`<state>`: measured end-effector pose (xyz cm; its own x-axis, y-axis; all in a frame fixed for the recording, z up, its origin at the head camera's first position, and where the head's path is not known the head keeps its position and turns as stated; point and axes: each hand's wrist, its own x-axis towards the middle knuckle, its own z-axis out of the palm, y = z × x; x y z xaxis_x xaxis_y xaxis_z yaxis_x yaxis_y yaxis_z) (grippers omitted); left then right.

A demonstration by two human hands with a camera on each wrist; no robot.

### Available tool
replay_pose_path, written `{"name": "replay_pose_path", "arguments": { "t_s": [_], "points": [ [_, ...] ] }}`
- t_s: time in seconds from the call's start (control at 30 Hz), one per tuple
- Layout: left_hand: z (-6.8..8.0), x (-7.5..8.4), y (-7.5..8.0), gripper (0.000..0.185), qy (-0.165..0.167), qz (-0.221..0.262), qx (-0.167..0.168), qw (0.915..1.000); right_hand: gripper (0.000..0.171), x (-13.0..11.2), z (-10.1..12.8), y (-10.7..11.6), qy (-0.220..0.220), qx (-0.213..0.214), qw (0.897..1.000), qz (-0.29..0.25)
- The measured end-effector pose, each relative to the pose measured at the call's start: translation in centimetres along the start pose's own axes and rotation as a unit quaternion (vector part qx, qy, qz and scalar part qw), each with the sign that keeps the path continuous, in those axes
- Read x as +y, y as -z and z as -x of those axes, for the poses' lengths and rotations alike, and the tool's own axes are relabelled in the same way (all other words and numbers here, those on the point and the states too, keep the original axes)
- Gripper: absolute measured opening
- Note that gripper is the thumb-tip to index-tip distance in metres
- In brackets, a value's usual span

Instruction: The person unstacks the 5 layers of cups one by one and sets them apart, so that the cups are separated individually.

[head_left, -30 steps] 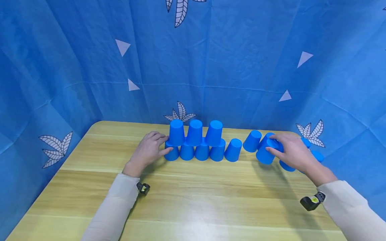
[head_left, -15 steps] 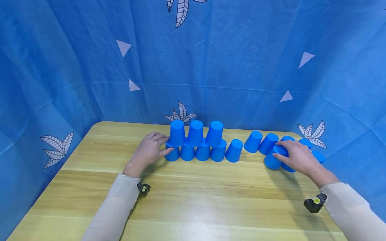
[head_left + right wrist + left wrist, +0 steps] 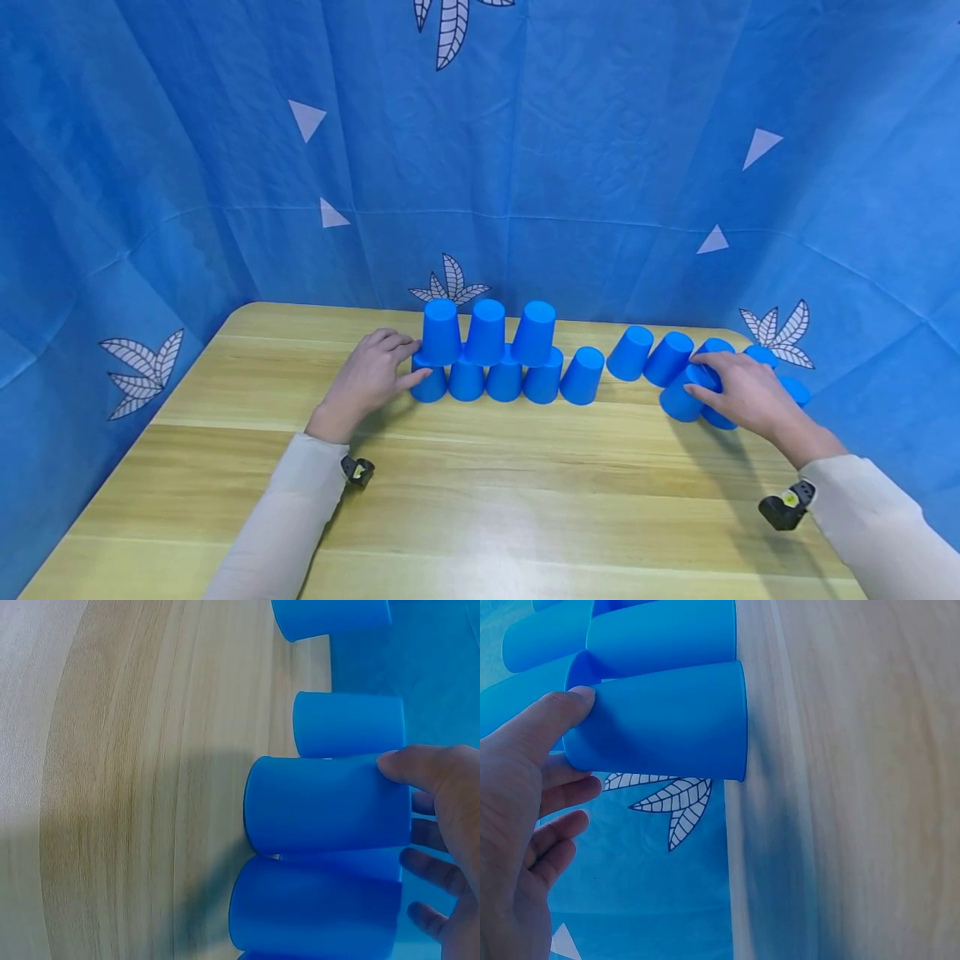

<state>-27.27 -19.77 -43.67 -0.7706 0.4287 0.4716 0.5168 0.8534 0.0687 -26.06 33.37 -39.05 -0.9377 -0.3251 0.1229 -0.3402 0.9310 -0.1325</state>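
Note:
Upside-down blue plastic cups stand in two tiers at the table's back, three upper cups (image 3: 488,332) on a row of lower ones. At the row's left end my left hand (image 3: 366,379) pinches the leftmost lower cup (image 3: 660,724) near its base, thumb on the near side and fingertips behind. The right-end lower cup (image 3: 582,377) carries nothing on it. Over on the right, my right hand (image 3: 738,396) grips an upside-down blue cup (image 3: 322,804) by its upper end, thumb in front, other fingers behind. This cup stands in front of further cups, partly hiding them.
More upside-down cups stand at the table's back right, among them one cup (image 3: 629,353) and its neighbour (image 3: 668,359). A blue patterned curtain (image 3: 600,150) hangs right behind the wooden table (image 3: 465,492). Both wrists wear small black cameras.
My right hand has shifted right and slightly nearer with its cup, uncovering a cup behind it, and has barely moved in the last half second. My left hand stays put.

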Motion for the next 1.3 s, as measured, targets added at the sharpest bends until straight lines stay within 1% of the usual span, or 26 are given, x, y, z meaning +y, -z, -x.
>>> {"name": "replay_pose_path", "arguments": {
  "t_s": [0.13, 0.4, 0.6, 0.87, 1.1, 1.3],
  "points": [
    [0.0, 0.0, 0.0, 0.053, 0.0, 0.0, 0.001, 1.0, 0.053, 0.1, 0.0, 0.0, 0.0, 0.003, 1.0, 0.003],
    [0.0, -0.1, -0.1, 0.054, 0.002, -0.002, -0.002, 1.0, 0.057, 0.1, -0.1, 0.2, -0.012, -0.007, 1.0, 0.009],
    [0.0, 0.0, -0.1, 0.054, 0.003, -0.005, 0.0, 1.0, 0.055, -0.5, -0.2, 0.7, 0.004, 0.016, 1.0, 0.011],
    [0.0, 0.1, 0.0, 0.055, 0.008, -0.005, -0.007, 0.9999, 0.06, -3.0, -1.0, 1.7, 0.022, 0.028, 0.999, 0.004],
    [0.0, 0.0, 0.0, 0.054, 0.01, -0.004, -0.007, 0.9999, 0.057, -5.9, -2.2, 2.6, 0.065, 0.047, 0.997, -0.01],
    [0.0, -0.1, -0.1, 0.054, 0.006, -0.007, -0.005, 0.9999, 0.054, -8.2, -3.5, 3.0, 0.086, 0.053, 0.995, -0.02]
  ]
}}
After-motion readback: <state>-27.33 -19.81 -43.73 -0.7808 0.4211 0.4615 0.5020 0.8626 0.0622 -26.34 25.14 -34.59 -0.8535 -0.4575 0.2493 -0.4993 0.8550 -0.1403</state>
